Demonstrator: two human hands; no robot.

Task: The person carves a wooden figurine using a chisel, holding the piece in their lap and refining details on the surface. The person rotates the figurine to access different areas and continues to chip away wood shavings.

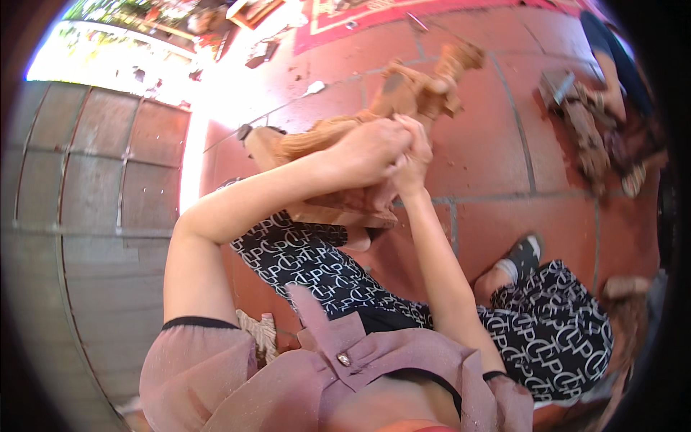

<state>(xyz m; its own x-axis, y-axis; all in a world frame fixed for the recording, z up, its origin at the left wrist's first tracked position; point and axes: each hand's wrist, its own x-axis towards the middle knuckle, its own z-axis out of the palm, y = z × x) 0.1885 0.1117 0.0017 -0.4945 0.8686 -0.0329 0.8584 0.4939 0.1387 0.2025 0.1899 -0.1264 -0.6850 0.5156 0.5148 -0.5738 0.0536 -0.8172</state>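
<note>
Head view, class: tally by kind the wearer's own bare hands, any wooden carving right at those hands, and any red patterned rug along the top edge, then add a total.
Bare hands, left hand and right hand: 2
Wooden carving: 1
Red patterned rug: 1
Total: 4

Floor [497, 155]: reddish square tiles, grey joints. Lying on it: one patterned red rug [374, 13], far edge; one small white scrap [314, 88]; one thin stick [417, 21], near the rug; scattered brown crumbs. Standing on it, right: one foot in a dark slipper [528, 253].
</note>
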